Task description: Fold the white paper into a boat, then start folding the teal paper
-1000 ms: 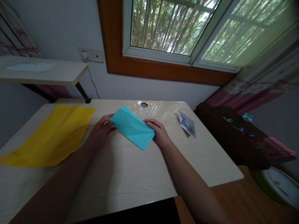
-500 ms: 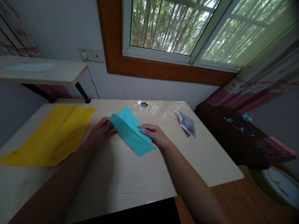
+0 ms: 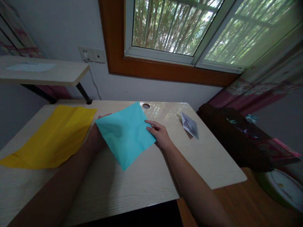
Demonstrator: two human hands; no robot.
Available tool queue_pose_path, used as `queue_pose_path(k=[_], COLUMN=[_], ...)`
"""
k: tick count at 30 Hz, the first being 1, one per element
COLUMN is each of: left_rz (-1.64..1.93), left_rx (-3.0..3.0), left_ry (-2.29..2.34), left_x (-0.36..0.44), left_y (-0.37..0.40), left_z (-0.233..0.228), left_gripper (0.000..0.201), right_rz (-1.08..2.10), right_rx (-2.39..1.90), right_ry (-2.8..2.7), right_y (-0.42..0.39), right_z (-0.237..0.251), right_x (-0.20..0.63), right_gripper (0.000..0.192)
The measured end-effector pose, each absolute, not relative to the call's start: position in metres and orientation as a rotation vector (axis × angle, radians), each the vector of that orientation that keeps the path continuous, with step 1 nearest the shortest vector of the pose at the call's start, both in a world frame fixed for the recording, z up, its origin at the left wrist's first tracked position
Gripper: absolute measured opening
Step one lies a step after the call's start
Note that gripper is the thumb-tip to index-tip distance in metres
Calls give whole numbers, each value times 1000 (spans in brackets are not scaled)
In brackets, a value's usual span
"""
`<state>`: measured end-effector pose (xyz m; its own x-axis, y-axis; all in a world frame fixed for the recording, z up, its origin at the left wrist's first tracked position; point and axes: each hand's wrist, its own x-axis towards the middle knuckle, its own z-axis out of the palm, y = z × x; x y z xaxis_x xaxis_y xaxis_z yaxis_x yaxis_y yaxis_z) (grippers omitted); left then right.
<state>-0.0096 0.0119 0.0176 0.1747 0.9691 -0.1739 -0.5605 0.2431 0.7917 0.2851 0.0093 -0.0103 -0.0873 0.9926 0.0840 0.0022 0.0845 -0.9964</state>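
A turquoise sheet of paper [image 3: 126, 134] is spread almost flat above the table, with one corner pointing toward me and faint creases across it. My left hand [image 3: 96, 137] is under its left corner, holding it there; most of the fingers are hidden by the paper, with only a bit showing past the upper edge. At the right corner, my right hand [image 3: 161, 134] grips the edge between thumb and fingers. A yellow sheet of paper [image 3: 54, 137] lies on the table, left of my left forearm.
On the right of the pale wooden table [image 3: 201, 164] lies a folded white paper piece [image 3: 190, 125]. A raised shelf [image 3: 68, 74] stands at the back left. The table has a round cable hole [image 3: 146, 106] near its back edge, below the window.
The turquoise paper was folded over on itself and is now opened out into a wide sheet. My left hand has moved slightly left and under it; my right hand stays about where it was.
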Motion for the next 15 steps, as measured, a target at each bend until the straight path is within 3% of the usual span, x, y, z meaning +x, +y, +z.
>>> queue_pose_path(k=[5,9,12,15], left_rz=[1203,1150,1165,1166], left_rx=[697,826,958,986], left_ry=[672,750,906,995], left_x=[-2,1,1,1], left_y=[10,11,13,13], left_z=[22,11,1,-3], left_gripper=[62,51,60,56], right_rz=[1087,1081,1060,1084], right_rx=[-1135,-1122,-1111,-1077], right_ry=[-1214,-1199,-1208,-1166], right_y=[13,13,12,14], right_z=[-12,-9,-8,-9], right_x=[288,288,287,288], right_gripper=[47,46,39,29])
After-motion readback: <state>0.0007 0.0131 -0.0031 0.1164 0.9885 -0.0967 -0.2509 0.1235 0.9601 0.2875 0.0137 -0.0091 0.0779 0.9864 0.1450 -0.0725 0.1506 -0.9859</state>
